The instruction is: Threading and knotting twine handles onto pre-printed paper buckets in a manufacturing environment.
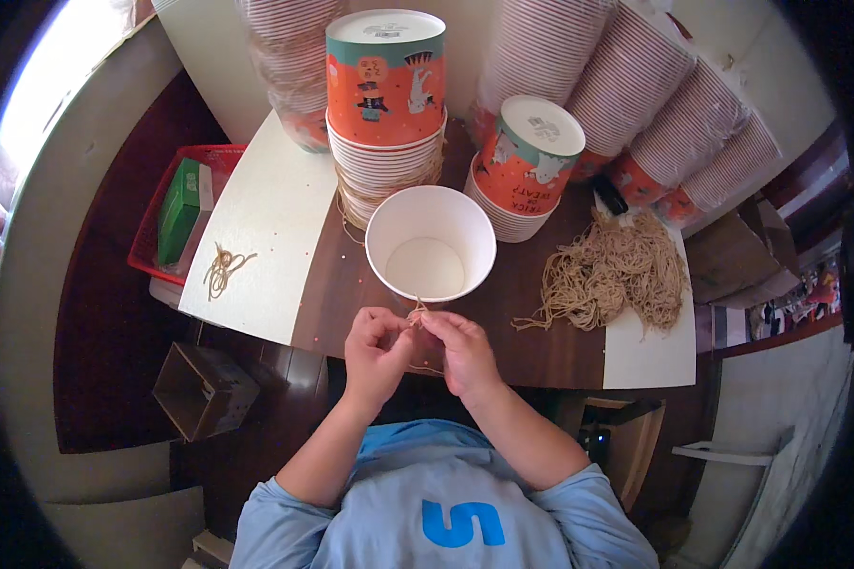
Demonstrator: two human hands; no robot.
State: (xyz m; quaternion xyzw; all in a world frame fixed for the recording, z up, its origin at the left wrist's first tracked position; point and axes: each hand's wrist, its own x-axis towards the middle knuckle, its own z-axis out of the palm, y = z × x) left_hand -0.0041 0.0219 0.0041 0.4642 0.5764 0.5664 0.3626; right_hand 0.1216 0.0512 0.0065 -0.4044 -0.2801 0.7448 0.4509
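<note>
Nearest the camera is the person's light-blue shirt (380, 517), set close against the table edge, probably to keep the work within short reach. The left hand (375, 349) and right hand (463, 356) meet in front of the body; each pinches the thin tan cord (418, 305) between thumb and fingertips. A two-handed pinch likely gives control of a fine, limp strand. Whether the cord is knotted cannot be told.

Just beyond the fingertips, the white bucket (431, 213) stands with its mouth toward the camera, its inside exposed. Whether the cord is fastened to it is not visible.

To the right, a heap of tan cord (617, 275) lies on the table (332, 313), presumably as supply within reach. Farther back, a tall bucket stack (386, 90) and a shorter bucket stack (531, 156) stand inverted and nested, which saves space. Plastic-wrapped stacks (541, 47) line the rear, apparently as reserve.
</note>
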